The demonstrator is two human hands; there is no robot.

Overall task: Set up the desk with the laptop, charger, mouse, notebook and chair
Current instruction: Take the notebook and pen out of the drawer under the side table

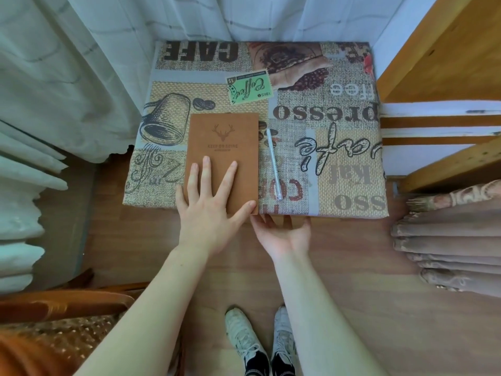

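A brown notebook [225, 147] with a stag emblem lies closed on the small desk [339, 169], which is covered by a coffee-print cloth. The notebook's near edge reaches the desk's front edge. My left hand [208, 210] rests flat on the notebook's lower half, fingers spread. My right hand [284, 234] is palm up just below the desk's front edge, its fingertips under the notebook's near right corner. A clear pen [273, 164] lies on the cloth just right of the notebook. A wooden chair [62, 305] with a woven seat stands at the lower left.
White curtains [67, 77] hang along the left and back of the desk. A wooden shelf unit [444, 63] stands on the right, with folded brown fabric [447, 240] below it. My two shoes [260, 346] stand on the wood floor.
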